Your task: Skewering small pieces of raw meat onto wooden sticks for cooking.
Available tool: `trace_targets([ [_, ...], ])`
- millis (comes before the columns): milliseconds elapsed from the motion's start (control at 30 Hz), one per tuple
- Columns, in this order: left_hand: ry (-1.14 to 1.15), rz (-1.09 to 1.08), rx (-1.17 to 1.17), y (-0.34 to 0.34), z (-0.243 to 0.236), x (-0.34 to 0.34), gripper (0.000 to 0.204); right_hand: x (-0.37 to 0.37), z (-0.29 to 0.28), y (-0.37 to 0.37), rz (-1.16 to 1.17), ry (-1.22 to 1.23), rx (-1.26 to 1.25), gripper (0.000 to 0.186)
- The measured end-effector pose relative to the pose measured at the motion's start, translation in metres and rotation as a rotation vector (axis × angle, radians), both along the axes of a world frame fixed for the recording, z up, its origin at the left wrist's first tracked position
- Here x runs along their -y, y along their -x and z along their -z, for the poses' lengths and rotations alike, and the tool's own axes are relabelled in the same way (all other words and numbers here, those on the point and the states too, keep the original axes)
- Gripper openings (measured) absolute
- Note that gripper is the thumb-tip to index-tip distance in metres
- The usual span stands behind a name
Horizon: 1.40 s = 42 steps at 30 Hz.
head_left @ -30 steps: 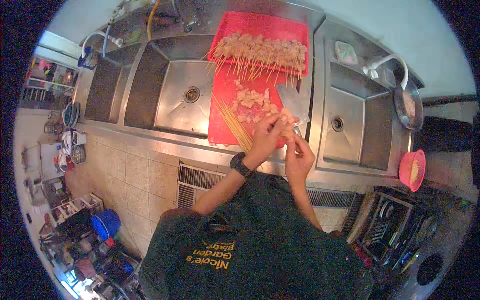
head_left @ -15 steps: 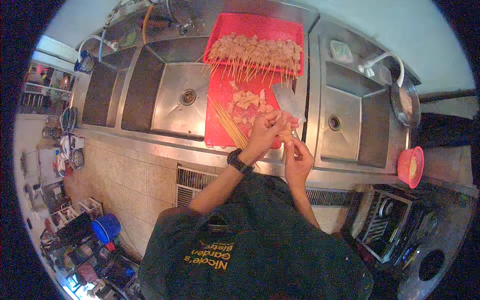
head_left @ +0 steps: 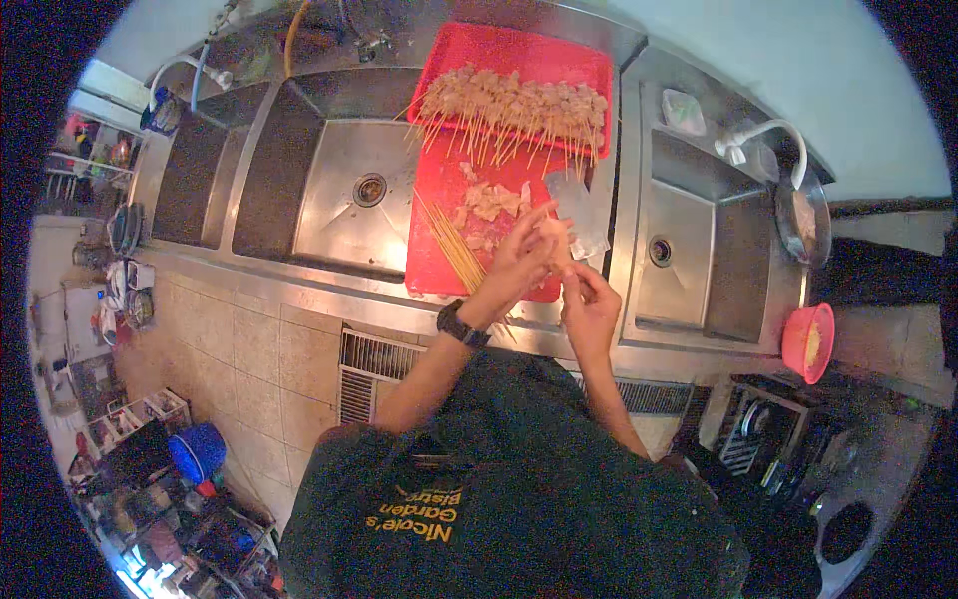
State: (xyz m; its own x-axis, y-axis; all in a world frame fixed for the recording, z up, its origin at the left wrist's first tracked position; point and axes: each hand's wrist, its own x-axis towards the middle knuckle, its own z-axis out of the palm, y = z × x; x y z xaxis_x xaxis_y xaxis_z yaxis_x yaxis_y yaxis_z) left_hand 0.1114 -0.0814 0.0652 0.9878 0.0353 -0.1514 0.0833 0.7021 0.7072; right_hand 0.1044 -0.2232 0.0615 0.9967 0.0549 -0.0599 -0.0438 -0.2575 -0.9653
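My left hand (head_left: 524,252), wearing a black wristwatch (head_left: 463,324), is over the right side of a red cutting board (head_left: 424,260). Its fingers are partly stretched and curve round a pale piece of raw meat (head_left: 553,234). Just right of it, my right hand (head_left: 591,307) pinches thumb against fingers at the lower end of that meat. What sits in the pinch is too small to make out. Loose raw meat pieces (head_left: 491,202) lie on the board beyond my left hand. A bundle of bamboo skewers (head_left: 451,245) lies slantwise at the board's left.
Behind the board, a red tray (head_left: 519,42) holds rows of skewered meat (head_left: 514,105). A clear plastic bag (head_left: 579,212) lies beside the board. Steel sinks (head_left: 334,215) flank it. At the right are a pan (head_left: 804,215) and a pink basket (head_left: 808,344).
My left hand has shifted slightly left and its fingers have spread more around the meat. The right hand keeps its pinch close by. The whole view has tilted a little.
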Motion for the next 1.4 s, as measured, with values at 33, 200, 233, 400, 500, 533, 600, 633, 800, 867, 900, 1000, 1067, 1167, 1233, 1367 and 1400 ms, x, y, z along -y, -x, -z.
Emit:
trace_targets([
  [33,-0.063,-0.036,-0.09,0.004,-0.001,-0.005,0.047,-0.003,-0.003,-0.006,-0.048,0.006,-0.024,0.02],
  [200,-0.109,-0.064,-0.213,0.014,0.031,-0.032,0.044,-0.023,0.008,-0.019,-0.225,0.005,-0.129,0.02],
  [233,-0.157,-0.101,-0.246,0.014,0.034,-0.037,0.042,-0.028,0.013,-0.019,-0.254,-0.015,-0.119,0.021],
  [400,-0.11,-0.244,-0.323,0.022,0.043,-0.052,0.037,-0.05,0.001,-0.015,-0.344,0.062,-0.119,0.022],
  [500,-0.117,-0.217,-0.336,0.022,0.049,-0.06,0.037,-0.052,0.004,-0.02,-0.387,0.134,-0.081,0.022],
  [533,-0.14,-0.182,-0.329,0.022,0.051,-0.061,0.038,-0.054,0.004,-0.02,-0.386,0.143,-0.085,0.022],
  [600,-0.1,-0.201,-0.284,0.019,0.052,-0.064,0.035,-0.058,0.005,-0.021,-0.363,0.157,-0.062,0.022],
  [633,-0.069,-0.222,-0.236,0.018,0.053,-0.065,0.033,-0.059,0.008,-0.021,-0.362,0.164,-0.065,0.022],
  [800,0.019,-0.289,-0.296,0.013,0.054,-0.064,0.028,-0.065,0.008,-0.018,-0.32,0.246,-0.106,0.02],
  [867,0.025,-0.316,-0.331,0.011,0.05,-0.064,0.027,-0.068,0.009,-0.016,-0.31,0.247,-0.098,0.02],
  [900,0.073,-0.344,-0.337,0.009,0.042,-0.062,0.027,-0.069,0.009,-0.016,-0.295,0.249,-0.086,0.02],
  [1000,0.104,-0.362,-0.32,0.006,0.044,-0.063,0.028,-0.068,0.019,-0.014,-0.297,0.26,0.012,0.021],
  [1067,0.085,-0.353,-0.3,0.008,0.045,-0.062,0.028,-0.069,0.022,-0.012,-0.281,0.24,-0.015,0.021],
  [1167,0.148,-0.356,-0.343,0.004,0.033,-0.062,0.029,-0.066,0.03,-0.01,-0.234,0.204,-0.058,0.022],
  [1233,0.262,-0.28,-0.301,0.008,0.057,-0.068,0.034,-0.068,0.029,-0.007,-0.22,0.175,-0.076,0.022],
  [1367,0.237,-0.356,-0.339,0.001,0.046,-0.058,0.038,-0.064,0.033,-0.008,-0.228,0.148,-0.09,0.024],
  [1400,0.21,-0.368,-0.326,0.001,0.047,-0.058,0.039,-0.066,0.031,-0.008,-0.241,0.138,-0.058,0.024],
])
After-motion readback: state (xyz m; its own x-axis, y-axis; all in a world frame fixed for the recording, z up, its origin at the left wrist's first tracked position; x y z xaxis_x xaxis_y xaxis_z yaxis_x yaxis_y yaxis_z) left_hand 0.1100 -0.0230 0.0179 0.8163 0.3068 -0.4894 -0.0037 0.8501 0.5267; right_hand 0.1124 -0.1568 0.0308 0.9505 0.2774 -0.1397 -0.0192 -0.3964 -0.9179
